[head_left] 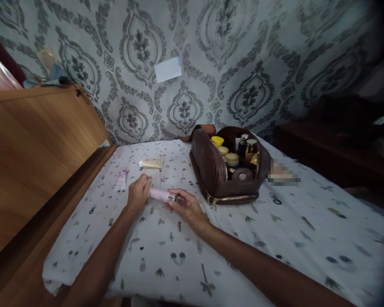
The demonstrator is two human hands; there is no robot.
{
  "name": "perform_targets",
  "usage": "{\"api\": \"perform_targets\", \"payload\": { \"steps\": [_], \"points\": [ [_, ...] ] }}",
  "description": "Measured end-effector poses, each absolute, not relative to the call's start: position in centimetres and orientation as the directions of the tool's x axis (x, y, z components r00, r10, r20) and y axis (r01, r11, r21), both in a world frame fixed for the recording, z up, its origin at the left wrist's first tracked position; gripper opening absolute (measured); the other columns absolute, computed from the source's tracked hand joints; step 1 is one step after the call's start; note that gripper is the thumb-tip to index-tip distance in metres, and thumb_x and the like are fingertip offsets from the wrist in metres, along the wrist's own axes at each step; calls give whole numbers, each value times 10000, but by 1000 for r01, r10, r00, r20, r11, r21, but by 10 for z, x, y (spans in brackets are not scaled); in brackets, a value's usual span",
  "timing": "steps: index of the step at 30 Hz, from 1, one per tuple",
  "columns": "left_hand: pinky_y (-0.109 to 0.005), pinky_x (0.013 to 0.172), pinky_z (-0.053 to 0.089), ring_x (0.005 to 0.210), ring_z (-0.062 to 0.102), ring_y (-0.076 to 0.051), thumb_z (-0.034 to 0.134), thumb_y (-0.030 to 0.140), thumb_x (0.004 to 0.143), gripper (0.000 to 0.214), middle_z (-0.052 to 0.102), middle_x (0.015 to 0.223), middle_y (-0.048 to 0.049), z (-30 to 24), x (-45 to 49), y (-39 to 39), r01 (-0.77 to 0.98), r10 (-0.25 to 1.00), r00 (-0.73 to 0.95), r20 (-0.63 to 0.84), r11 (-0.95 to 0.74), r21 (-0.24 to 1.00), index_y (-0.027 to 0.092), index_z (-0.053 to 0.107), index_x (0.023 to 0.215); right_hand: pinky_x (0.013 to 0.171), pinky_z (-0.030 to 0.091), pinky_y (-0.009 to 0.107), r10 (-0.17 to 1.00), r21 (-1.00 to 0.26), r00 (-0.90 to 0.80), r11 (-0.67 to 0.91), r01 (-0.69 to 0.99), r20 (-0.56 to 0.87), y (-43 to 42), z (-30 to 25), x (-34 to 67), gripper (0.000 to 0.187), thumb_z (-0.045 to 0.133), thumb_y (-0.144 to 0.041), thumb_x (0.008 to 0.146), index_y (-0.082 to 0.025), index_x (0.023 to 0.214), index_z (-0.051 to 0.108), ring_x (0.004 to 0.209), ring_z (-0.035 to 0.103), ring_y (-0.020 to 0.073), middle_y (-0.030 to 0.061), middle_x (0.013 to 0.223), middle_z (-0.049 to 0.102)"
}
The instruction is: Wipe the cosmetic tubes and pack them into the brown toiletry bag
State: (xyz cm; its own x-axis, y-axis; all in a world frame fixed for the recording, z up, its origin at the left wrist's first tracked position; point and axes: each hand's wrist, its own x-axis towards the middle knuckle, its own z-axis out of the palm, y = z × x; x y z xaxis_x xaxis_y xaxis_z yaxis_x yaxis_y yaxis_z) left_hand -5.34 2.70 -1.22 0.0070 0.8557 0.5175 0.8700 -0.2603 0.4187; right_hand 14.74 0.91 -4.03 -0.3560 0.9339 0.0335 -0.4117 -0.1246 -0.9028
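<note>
Between my two hands lies a pink cosmetic tube (159, 195) with a silvery cap end, held level just above the patterned cloth. My left hand (138, 192) is closed around its left end, and the fingers of my right hand (188, 208) pinch the silvery end. Left of them a small pink-and-white tube (122, 178) rests on the cloth. Farther back lies a cream-coloured tube (151, 164) with a white cap. To the right stands a brown makeup bag (206, 170), unzipped, with yellow-lidded jars (232, 159) and several bottles (243, 145) inside.
A white cloth (166, 256) with small printed motifs covers the surface. A wooden panel (45, 157) rises along the left side. Behind is a patterned wall (185, 102) bearing a white paper (168, 69). A blurred-out item (283, 172) lies right of the bag, and dark furniture (336, 157) stands beyond.
</note>
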Motion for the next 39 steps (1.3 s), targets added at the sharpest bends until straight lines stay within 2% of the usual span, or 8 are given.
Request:
{"api": "perform_targets", "payload": {
  "steps": [4,9,16,20,23,28,32,39],
  "points": [
    [-287,655,348,648,500,-176,352,361,986,281,513,646,9,-9,-48,24,926,837,87,540,-268,266,220,492,788,769,554,360,948,-902,-317,-113,-417,28,10,-39,148,418,816,-487,658,-203,954,737,716,678,176,25,833,707],
    [-325,745,393,726,528,-198,353,311,991,293,570,718,-34,-8,-23,15,898,787,291,544,-421,129,215,473,740,754,530,321,945,-934,-280,65,-350,170,10,-40,149,310,792,-376,696,-234,963,731,766,620,161,9,864,697],
    [-293,650,364,661,505,-173,331,326,990,243,521,689,11,-11,-11,12,843,892,206,403,-371,389,230,430,790,941,500,367,929,-927,-309,80,-366,202,13,-47,149,443,785,-263,669,-252,1081,622,1013,637,196,39,1078,686],
    [-276,630,343,611,463,-149,343,340,979,238,469,658,37,-13,-15,14,789,913,137,384,-335,515,232,397,774,921,512,371,950,-939,-288,15,-344,121,13,-51,148,515,811,-294,641,-241,1110,606,978,646,187,54,1146,647],
    [-272,643,347,624,462,-145,342,350,976,246,477,669,34,-15,-15,14,775,900,117,419,-347,529,230,402,770,869,526,368,956,-942,-292,-63,-328,37,14,-53,146,474,847,-349,587,-208,989,641,904,651,193,43,1009,677],
    [-274,647,349,634,485,-154,349,361,973,235,494,667,31,-14,-18,17,790,903,145,404,-351,502,233,422,791,805,534,364,943,-945,-331,-80,-316,31,12,-45,146,363,846,-432,605,-196,801,651,767,650,186,12,793,684],
    [-277,644,343,646,508,-168,365,361,966,211,511,664,28,-16,-37,27,854,925,75,373,-253,455,235,446,817,788,546,359,953,-942,-293,-31,-334,72,8,-35,149,348,813,-469,660,-209,833,660,741,652,180,5,800,665],
    [-253,611,329,613,472,-146,368,399,951,267,433,608,52,-20,-63,39,775,931,-81,356,-166,610,228,414,751,800,533,334,976,-896,-198,-3,-444,95,11,-33,151,387,798,-513,689,-221,896,651,786,648,173,14,924,648]
  ]
}}
